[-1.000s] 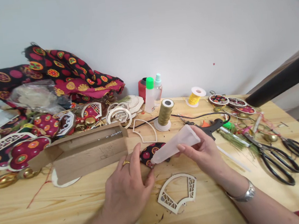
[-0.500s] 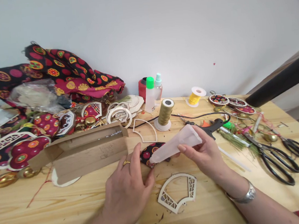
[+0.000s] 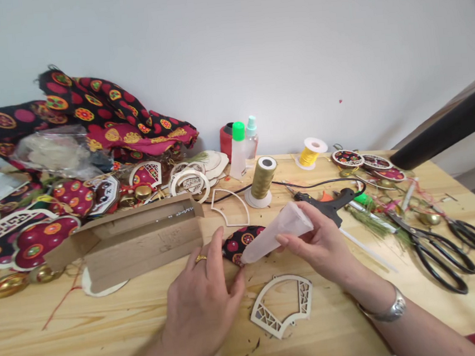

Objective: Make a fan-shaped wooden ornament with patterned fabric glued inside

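Note:
My right hand [image 3: 321,242] is closed round a translucent white, tapered plastic bottle [image 3: 279,234]. The bottle tilts down to the left, its narrow end at the lower edge of a dark patterned fabric piece [image 3: 240,238]. My left hand [image 3: 206,293], with a gold ring, holds that piece by its left side between thumb and fingers. Part of the fabric is hidden behind the bottle and my fingers. Just below, a fan-shaped wooden frame [image 3: 282,306] with lattice ends lies flat on the table.
An open cardboard box [image 3: 144,254] stands left, before finished ornaments and patterned cloth [image 3: 95,99]. A thread spool [image 3: 263,181], a green-capped bottle [image 3: 238,150] and yellow thread [image 3: 311,152] are behind. Black glue gun [image 3: 328,207] and scissors [image 3: 438,254] lie right.
My right hand has shifted slightly left and down with the bottle, whose narrow end moved a little along the fabric's lower edge. My left hand has hardly moved.

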`<state>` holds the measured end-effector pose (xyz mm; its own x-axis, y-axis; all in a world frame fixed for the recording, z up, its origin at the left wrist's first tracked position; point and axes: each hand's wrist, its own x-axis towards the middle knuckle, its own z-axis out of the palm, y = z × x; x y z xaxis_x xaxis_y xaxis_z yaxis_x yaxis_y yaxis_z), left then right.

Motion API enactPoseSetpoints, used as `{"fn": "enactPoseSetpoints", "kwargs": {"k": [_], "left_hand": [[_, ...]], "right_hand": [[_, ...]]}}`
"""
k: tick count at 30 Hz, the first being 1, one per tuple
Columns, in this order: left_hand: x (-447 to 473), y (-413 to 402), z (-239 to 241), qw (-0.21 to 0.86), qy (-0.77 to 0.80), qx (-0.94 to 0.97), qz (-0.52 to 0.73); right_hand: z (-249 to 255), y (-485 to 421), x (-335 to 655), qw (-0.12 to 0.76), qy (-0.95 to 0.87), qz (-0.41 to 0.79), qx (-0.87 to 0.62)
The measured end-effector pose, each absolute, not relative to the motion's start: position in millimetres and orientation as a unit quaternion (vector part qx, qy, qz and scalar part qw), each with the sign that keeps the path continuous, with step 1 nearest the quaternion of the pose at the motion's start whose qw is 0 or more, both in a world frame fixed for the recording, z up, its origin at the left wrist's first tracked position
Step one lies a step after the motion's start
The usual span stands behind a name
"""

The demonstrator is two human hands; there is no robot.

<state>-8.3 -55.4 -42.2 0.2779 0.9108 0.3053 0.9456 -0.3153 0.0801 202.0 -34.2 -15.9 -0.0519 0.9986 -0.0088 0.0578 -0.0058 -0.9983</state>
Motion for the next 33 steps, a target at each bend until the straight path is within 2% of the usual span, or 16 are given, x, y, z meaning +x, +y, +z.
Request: {"fn": "enactPoseSetpoints", "kwargs": {"k": [8, 17, 27, 33], "left_hand": [[-9.6, -56.2, -43.5, 0.069, -0.575, -0.801, -0.151], [-9.0, -55.3, -43.6, 0.077, -0.569, -0.802, -0.162], [-9.9, -53.8, -44.5, 0.058, -0.573, -0.802, -0.159], [-11.6, -53.9, -41.8, 0.059, -0.567, -0.799, -0.193]], "right_hand": [[-11.1, -31.5, 202.2, 0.508, -0.464, 0.521, -0.505], [-9.1, -26.9, 216.4, 0.614, -0.313, 0.602, -0.404], [12.0, -30.4, 244.4, 0.653, -0.341, 0.505, -0.45], [23.4, -35.3, 238.9, 0.649, -0.305, 0.55, -0.427]]}}
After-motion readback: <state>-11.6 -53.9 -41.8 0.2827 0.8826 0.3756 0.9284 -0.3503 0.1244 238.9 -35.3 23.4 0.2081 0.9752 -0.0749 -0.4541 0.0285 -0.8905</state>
